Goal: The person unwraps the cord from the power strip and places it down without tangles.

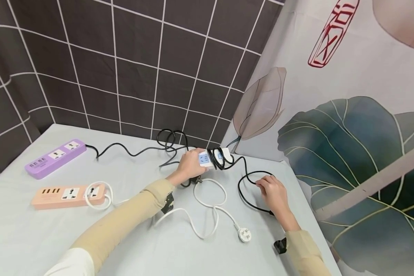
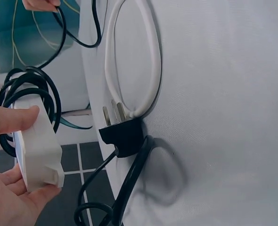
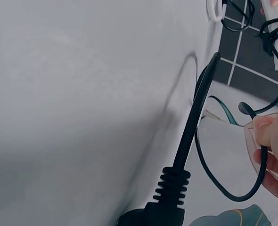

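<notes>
My left hand (image 1: pixel 190 164) grips one end of a white power strip (image 2: pixel 40 141) with blue socket faces. A black cord (image 1: pixel 218 158) is looped several times around the strip's other end. From those loops the cord runs over to my right hand (image 1: pixel 274 193), whose thumb and fingers pinch it in the right wrist view. Beyond that pinch the cord curves down to its black plug (image 3: pixel 153 214), partly cut off at the frame's lower edge. Below the left hand lies another black plug (image 2: pixel 122 136) with metal prongs, next to a white cord loop (image 2: pixel 153 61).
A purple power strip (image 1: pixel 56 158) lies at the far left, its black cord (image 1: pixel 124 150) trailing toward the left hand. Nearer is an orange power strip (image 1: pixel 51 198) with a white cord. A white plug (image 1: pixel 244 234) rests on the white table (image 1: pixel 138 253) between the forearms.
</notes>
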Available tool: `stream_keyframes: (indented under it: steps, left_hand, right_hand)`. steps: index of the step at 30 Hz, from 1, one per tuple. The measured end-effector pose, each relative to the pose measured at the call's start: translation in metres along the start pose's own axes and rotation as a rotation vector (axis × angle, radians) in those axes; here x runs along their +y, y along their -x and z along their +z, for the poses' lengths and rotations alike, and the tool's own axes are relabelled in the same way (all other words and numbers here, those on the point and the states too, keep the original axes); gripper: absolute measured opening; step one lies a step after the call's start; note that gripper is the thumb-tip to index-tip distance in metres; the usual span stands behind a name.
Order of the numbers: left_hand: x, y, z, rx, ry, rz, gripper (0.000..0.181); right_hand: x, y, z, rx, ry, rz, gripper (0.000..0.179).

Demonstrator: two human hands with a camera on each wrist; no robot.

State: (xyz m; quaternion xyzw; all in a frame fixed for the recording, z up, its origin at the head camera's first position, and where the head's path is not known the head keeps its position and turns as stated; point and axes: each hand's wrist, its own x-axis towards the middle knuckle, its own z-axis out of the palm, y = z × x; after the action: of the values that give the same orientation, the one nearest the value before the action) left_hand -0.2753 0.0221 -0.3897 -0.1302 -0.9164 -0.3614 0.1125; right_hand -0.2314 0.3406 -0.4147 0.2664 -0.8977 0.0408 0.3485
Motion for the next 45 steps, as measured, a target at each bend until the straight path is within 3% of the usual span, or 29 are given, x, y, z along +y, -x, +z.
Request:
stream_keyframes:
  steps: [11,20,38,45]
  left_hand:
    - [0.005,0.006,-0.001,-0.012,0.051,-0.010,0.071]
    - [0.007,0.011,-0.001,-0.059,0.000,0.015,0.071]
    - [0.013,0.011,-0.002,-0.131,-0.006,0.035,0.071]
    - [0.013,0.012,-0.002,-0.141,0.003,0.041,0.069]
  right_hand:
    - [-0.002,-0.024,0.010,-0.062,0.020,0.147,0.008]
    - [-0.004,-0.041,0.015,-0.101,0.013,0.203,0.005]
    - [-0.001,-0.087,0.016,-0.099,-0.039,0.376,0.009]
    - [-0.004,-0.099,0.007,-0.114,-0.092,0.462,0.013]
